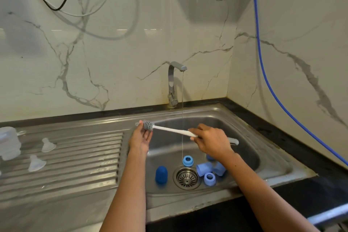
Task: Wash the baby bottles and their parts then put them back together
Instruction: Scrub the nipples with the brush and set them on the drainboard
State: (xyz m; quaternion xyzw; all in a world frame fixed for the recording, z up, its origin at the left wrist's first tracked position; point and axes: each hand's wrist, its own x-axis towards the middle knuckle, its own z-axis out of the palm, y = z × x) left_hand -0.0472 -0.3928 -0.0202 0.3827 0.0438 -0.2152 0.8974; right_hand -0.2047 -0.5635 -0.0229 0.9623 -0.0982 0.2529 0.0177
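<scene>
Over the sink basin (244, 137), my right hand (209, 141) grips the white handle of a bottle brush (169, 129). Its grey bristle head points left, against my left hand (140, 138). My left hand pinches a small clear part (137, 124), seemingly a nipple, at its fingertips beside the brush head. On the basin floor lie a dark blue cap (161, 174), two blue collar rings (187, 160) (209, 178) and light blue caps (204, 169). Two clear nipples (48, 145) (35, 163) and clear bottles (9, 143) sit on the ribbed drainboard at left.
A steel tap (174, 84) at the back runs a thin stream of water into the basin near the drain strainer (187, 177). A blue hose (263, 73) hangs along the right wall. Cables hang on the marble wall at upper left. Dark countertop borders the sink on the right.
</scene>
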